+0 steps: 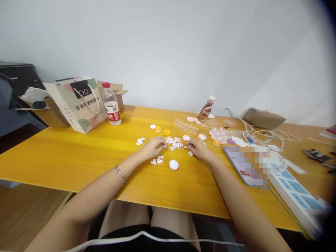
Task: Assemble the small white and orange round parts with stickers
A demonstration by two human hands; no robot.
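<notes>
My left hand [154, 147] is at the left edge of a pile of small white openwork plastic pieces [174, 142], fingers closed in a pinch; what they hold is too small to make out. On the pile's other side, my right hand [198, 148] pinches a small white piece [186, 147]. One loose openwork piece [190, 153] lies under its fingertips. A round white plastic dish [173, 165] sits nearer to me, between the hands. Small white discs [156, 160] lie below my left hand, and several white pieces [140, 141] lie left of it.
Yellow discs [167, 132], a clear plastic strip [186, 126] and round white-and-orange cases [201, 137] lie behind the pile. A water bottle [111, 105] and paper bag [78, 105] stand left. A coffee bottle [206, 109], phone [244, 166] and white cables [262, 131] are right.
</notes>
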